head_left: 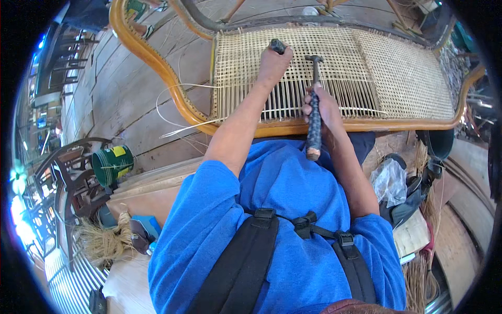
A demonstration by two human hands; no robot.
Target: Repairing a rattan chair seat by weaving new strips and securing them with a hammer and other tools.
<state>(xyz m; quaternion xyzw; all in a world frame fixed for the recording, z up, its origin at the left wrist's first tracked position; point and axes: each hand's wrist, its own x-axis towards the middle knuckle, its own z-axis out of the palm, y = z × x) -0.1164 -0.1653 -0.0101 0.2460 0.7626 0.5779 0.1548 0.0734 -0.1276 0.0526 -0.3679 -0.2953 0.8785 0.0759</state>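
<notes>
A wooden bench frame (pixel 157 63) with a woven cane seat (pixel 408 78) lies before me; its left part is a looser, half-woven grid of strands. My left hand (pixel 273 65) is closed around a short dark tool (pixel 277 46) pressed upright on the weave. My right hand (pixel 323 106) grips a hammer (pixel 315 112) by its dark wrapped handle, the metal head resting over the cane just right of the left hand. Loose pale cane strands (pixel 178 118) trail off the frame's left edge.
A green can (pixel 111 165) stands on the plank floor at left, next to dark wooden chairs (pixel 73 178). A bundle of dry fibre (pixel 104 243) lies at lower left. A crumpled plastic bag (pixel 389 180) and dark bags sit at right.
</notes>
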